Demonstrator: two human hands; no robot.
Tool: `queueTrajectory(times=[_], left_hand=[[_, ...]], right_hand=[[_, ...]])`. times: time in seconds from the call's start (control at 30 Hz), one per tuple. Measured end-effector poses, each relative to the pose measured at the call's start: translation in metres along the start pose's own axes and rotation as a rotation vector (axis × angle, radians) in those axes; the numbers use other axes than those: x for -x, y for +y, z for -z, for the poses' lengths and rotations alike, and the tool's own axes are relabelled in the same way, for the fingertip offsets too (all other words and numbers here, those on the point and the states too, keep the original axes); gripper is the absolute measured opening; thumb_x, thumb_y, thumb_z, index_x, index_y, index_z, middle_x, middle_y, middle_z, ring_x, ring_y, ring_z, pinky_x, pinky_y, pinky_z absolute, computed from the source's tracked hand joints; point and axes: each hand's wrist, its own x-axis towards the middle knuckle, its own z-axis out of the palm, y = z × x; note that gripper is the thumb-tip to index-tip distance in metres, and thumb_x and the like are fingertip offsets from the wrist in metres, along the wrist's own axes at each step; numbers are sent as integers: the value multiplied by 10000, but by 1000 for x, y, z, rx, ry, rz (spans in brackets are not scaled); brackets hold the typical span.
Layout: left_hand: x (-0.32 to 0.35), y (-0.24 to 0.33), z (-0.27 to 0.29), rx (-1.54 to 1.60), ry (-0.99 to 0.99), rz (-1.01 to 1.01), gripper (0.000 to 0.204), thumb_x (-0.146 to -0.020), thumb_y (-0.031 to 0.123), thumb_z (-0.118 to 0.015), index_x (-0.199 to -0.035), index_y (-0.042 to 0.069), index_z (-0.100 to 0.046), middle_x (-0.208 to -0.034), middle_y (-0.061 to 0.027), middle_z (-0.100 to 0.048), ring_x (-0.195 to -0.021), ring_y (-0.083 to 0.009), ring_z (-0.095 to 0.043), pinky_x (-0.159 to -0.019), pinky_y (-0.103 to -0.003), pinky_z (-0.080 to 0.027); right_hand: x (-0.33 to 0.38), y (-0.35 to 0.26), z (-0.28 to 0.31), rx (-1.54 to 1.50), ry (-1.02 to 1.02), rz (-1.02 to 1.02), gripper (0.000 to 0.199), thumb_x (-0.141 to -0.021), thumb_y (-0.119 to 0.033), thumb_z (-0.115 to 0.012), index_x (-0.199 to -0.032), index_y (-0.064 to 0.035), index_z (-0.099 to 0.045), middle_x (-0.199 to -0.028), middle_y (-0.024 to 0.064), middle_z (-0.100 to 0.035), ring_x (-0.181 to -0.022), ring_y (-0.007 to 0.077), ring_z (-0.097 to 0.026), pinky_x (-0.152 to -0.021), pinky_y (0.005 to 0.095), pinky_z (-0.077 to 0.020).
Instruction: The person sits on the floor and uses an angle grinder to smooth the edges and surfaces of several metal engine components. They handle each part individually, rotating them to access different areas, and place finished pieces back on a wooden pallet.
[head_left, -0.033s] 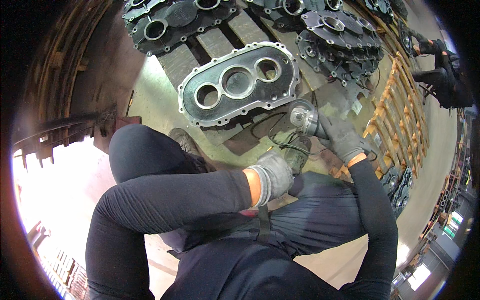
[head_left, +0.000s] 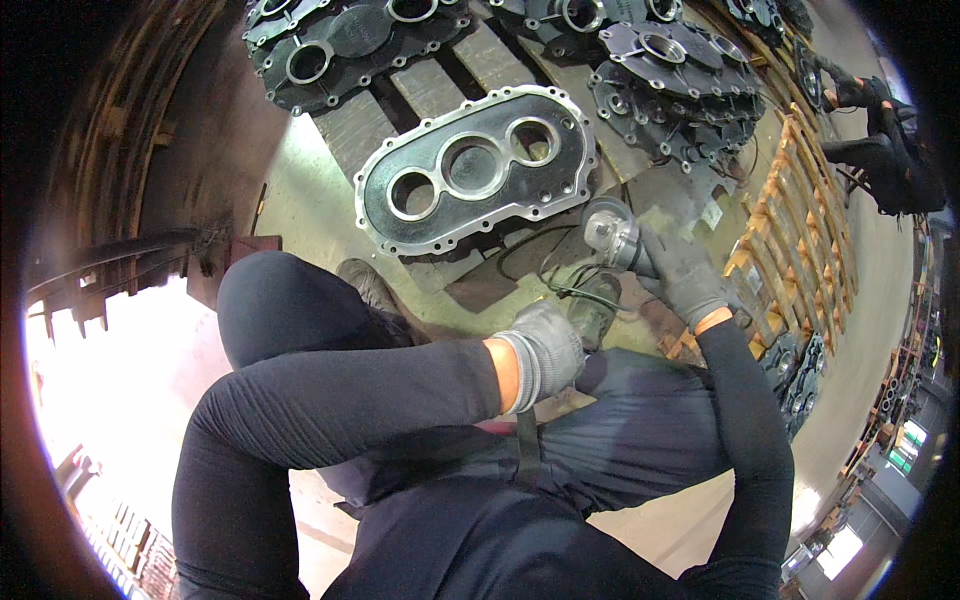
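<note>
Right hand [head_left: 688, 282], grey glove, is clamped on a grinder [head_left: 614, 240], silver head and round disc [head_left: 612, 207] pointing away from the body. Left hand [head_left: 550, 345], also gloved, is curled near the dark cable [head_left: 592, 292], beside the lap; can't tell what, if anything, it grips. Hands are apart, left one lower and nearer the body. Grinder is just beside the right end of a metal cover [head_left: 516, 186]; can't tell if disc and cover touch. Cover lies flat in front of the person, slightly slanted, three round holes in a row, shiny rim with small bolt holes, dark face. Its far side is over grey boards [head_left: 425, 88]. Left knee [head_left: 272, 305] is bent, a shoe [head_left: 368, 282] beyond it on the pale floor [head_left: 318, 168]. Farther out: dark covers [head_left: 358, 45] piled upper left, another pile of covers [head_left: 690, 95] upper right. Slatted wooden pallet [head_left: 785, 230] on the right; past it, another person [head_left: 890, 155] in dark clothes.
</note>
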Motion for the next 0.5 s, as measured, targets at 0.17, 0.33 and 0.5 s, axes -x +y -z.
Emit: queueTrajectory(times=[0.17,0.33,0.5], left_hand=[[-6,5,10,-64,-55,20,208,-920,241,-711,-1029,134,-852,-926,-107,-811,-888,-313,-796,-771,-471,-583],[-6,4,9,-85,3,0,204,-911,233,-709,-1018,127,-845,-900,-111,-805,-867,-316,-794,-742,-472,-585],[-2,-2,9,-34,121,32,166,-861,244,-735,-937,138,-838,-872,-84,-801,-835,-296,-796,-746,-447,-597]], right_hand=[[10,12,4,-377,199,-287,845,-839,-345,-879,-1566,-104,-523,-1187,209,-749,-1036,426,-739,-903,508,-584],[-26,18,23,-908,223,-430,671,-887,-434,-884,-1359,-3,-678,-1100,199,-780,-943,321,-741,-885,437,-573],[-83,29,28,-1052,174,-460,646,-886,-450,-891,-1229,70,-721,-1041,135,-774,-901,193,-690,-838,389,-557]])
